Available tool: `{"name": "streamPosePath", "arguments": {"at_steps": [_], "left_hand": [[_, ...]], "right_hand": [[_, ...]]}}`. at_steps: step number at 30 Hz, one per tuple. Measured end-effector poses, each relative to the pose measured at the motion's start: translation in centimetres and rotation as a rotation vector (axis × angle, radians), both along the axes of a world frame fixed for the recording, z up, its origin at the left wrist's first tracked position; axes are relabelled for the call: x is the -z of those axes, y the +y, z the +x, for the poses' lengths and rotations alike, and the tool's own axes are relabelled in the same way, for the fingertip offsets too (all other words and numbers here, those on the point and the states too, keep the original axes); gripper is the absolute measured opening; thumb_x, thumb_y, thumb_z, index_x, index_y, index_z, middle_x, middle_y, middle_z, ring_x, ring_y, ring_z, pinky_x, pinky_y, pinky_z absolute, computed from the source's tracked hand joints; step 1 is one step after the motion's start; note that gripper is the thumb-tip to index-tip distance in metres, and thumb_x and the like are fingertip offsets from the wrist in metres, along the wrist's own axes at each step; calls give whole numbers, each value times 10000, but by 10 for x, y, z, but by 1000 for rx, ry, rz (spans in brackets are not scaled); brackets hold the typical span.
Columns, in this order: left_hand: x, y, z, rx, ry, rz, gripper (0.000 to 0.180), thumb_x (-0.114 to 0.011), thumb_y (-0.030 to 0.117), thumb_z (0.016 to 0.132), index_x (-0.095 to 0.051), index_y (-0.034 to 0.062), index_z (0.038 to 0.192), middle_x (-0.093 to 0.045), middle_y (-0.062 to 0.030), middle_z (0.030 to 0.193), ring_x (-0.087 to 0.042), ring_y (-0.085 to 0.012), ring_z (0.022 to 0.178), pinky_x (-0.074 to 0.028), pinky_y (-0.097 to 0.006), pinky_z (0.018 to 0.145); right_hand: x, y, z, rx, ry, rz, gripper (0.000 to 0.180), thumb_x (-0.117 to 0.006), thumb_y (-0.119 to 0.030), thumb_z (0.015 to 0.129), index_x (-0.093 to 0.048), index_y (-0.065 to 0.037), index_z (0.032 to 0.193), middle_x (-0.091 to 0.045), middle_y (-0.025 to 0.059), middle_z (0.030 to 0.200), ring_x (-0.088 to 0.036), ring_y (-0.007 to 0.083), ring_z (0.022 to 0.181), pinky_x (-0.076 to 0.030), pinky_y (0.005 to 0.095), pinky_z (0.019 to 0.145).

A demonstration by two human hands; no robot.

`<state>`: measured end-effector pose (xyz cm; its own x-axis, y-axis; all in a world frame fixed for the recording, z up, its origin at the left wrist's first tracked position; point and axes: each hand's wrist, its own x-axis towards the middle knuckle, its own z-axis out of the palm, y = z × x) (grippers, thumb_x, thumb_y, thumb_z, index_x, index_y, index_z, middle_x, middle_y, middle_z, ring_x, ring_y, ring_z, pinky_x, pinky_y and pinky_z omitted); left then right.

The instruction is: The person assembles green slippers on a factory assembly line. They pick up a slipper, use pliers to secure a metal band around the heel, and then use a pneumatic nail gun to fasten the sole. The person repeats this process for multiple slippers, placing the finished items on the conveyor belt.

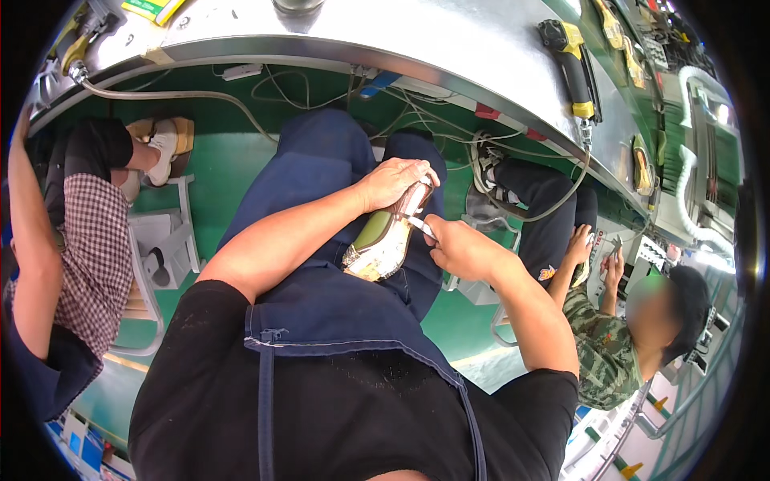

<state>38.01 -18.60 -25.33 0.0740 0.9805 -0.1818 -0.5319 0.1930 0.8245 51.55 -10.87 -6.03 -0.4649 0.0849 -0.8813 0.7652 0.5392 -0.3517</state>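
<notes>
On my lap, over the navy apron, lies a shoe (377,240) turned with its underside up; a green patch shows in its middle, with a pale, rough edge at the near end. My left hand (395,183) is wrapped over its far end and grips it. From the right, my right hand (465,248) is closed on a small pale tool (420,228) whose tip meets the shoe's middle. What kind of tool it is I cannot make out, since the fingers cover part of it.
A metal workbench (449,60) curves across the far side, with a yellow-and-black power tool (571,68) on it. Hoses and cables (401,112) hang below. One person (88,216) sits at left; another (609,345), at right, works with both hands on something.
</notes>
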Motion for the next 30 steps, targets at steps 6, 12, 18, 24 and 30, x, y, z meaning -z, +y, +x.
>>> {"name": "streamPosePath", "arguments": {"at_steps": [6, 12, 18, 24, 30], "left_hand": [[-4, 0, -1, 5, 18, 10, 546, -421, 487, 1132, -742, 45, 1112, -691, -40, 872, -624, -116, 782, -527, -286, 745], [-2, 1, -2, 5, 78, 15, 562, -409, 501, 1130, -746, 52, 1105, -693, -46, 868, -621, -115, 779, -524, -292, 750], [0, 2, -2, -4, 98, 25, 587, -406, 526, 1123, -749, 51, 1097, -699, -48, 873, -629, -124, 783, -528, -305, 757], [0, 1, -4, 10, 107, 15, 606, -406, 549, 1119, -749, 49, 1104, -704, -51, 887, -642, -124, 791, -532, -296, 764], [4, 0, -1, 0, 97, 17, 611, -404, 555, 1119, -746, 49, 1106, -704, -51, 885, -640, -121, 793, -532, -296, 766]], "right_hand": [[0, -2, 8, -46, 73, 43, 257, -569, 9, 939, -530, 47, 1190, -703, 289, 974, -688, 472, 968, -525, 524, 834], [-5, 3, -1, 5, -53, 21, 270, -549, 1, 964, -524, 52, 1227, -698, 280, 957, -708, 441, 950, -540, 512, 811], [-7, 5, -9, -117, -53, 62, 246, -561, -60, 990, -531, 55, 1206, -703, 275, 938, -703, 444, 924, -533, 501, 806], [-7, -3, -12, -55, -107, 33, 205, -542, -96, 1027, -509, 63, 1152, -687, 307, 1025, -676, 477, 1004, -513, 540, 870], [-9, -7, -16, -31, -108, 27, 216, -527, -114, 1038, -509, 60, 1164, -681, 329, 1100, -653, 499, 1111, -500, 561, 938]]}}
